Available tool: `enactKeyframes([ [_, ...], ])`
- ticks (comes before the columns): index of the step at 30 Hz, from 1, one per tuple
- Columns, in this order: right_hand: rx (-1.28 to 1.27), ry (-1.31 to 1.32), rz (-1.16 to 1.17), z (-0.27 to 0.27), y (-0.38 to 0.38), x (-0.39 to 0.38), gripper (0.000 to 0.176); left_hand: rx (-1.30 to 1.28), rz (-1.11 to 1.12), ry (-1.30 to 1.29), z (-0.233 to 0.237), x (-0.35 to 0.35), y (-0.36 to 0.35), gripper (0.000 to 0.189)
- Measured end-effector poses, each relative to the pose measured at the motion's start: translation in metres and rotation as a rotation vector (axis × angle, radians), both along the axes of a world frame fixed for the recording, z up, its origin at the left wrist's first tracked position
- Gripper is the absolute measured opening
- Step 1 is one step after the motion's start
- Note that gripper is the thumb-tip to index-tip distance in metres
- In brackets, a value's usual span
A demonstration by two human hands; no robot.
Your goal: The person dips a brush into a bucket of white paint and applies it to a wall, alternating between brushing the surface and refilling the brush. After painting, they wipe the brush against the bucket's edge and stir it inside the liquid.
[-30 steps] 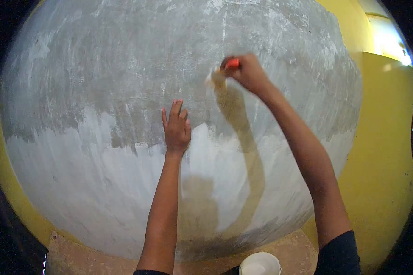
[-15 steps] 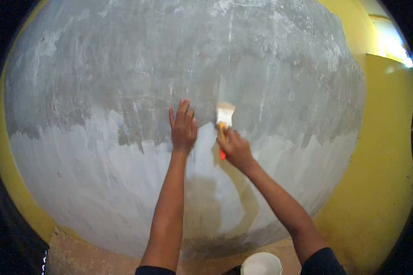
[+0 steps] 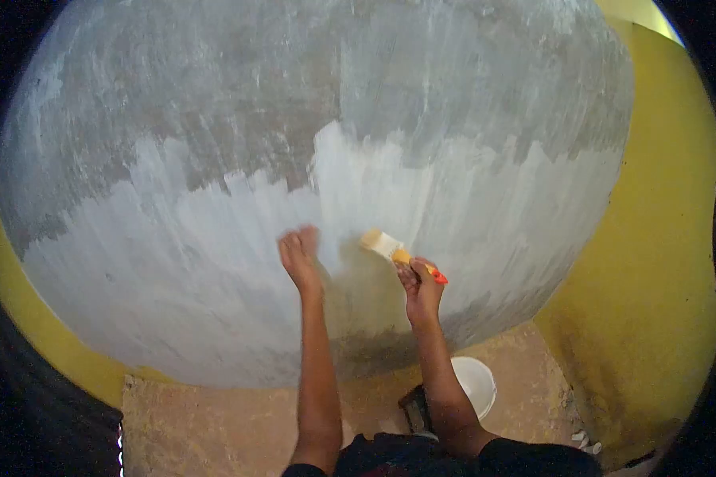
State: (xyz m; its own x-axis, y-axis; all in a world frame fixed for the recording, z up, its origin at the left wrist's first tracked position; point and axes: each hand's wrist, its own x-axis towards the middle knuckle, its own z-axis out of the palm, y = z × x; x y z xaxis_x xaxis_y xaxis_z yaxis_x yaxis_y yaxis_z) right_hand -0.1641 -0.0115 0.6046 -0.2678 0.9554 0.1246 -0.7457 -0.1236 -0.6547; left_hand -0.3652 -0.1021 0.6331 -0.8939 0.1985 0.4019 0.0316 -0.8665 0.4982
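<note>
A wide wall (image 3: 215,103) shows bare grey above and a whitish coat with a ragged upper edge below. My right hand (image 3: 422,288) is closed around the yellow and orange-red handle of a paintbrush (image 3: 383,243), whose bristles point up and left in front of the whitish part. To the left, my left hand (image 3: 299,250) is raised near the wall, its fingers blurred and bent; nothing can be made out in it, and whether it touches the wall is unclear.
A white bucket (image 3: 476,383) stands on the brown floor (image 3: 215,409), beside a dark object (image 3: 414,407) partly behind my right arm. A yellow wall (image 3: 660,199) rises at the right. Small debris (image 3: 582,439) lies at its foot.
The view has tilted down, showing more floor and the bucket. My right hand has lowered with the brush, which now tilts left. My left hand has moved down, its fingers no longer spread.
</note>
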Motion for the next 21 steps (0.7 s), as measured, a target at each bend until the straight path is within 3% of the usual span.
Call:
enactKeyframes([
  [2,-0.264,0.155,0.262,-0.051,0.001,0.012,0.014,-0.054,-0.204,-0.149,-0.118,0.012,-0.004,0.015],
  [4,-0.297,0.161,0.287,-0.106,0.016,0.020,0.012,-0.213,-0.209,-0.365,-0.159,0.076,-0.024,0.014],
  [6,-0.314,0.176,0.305,-0.126,0.022,0.029,0.011,-0.368,-0.302,-0.451,-0.195,0.119,-0.028,0.012],
  [8,-0.263,0.077,0.190,-0.129,0.021,0.041,0.010,-0.396,-0.365,-0.394,-0.213,0.137,-0.017,0.011],
  [12,-0.329,0.076,0.202,-0.163,0.043,0.062,0.011,-0.331,-0.466,-0.276,-0.222,0.143,0.008,0.010],
  [21,-0.524,0.059,0.178,-0.173,0.056,0.124,0.024,-0.327,-0.493,-0.412,-0.221,0.166,0.049,0.009],
])
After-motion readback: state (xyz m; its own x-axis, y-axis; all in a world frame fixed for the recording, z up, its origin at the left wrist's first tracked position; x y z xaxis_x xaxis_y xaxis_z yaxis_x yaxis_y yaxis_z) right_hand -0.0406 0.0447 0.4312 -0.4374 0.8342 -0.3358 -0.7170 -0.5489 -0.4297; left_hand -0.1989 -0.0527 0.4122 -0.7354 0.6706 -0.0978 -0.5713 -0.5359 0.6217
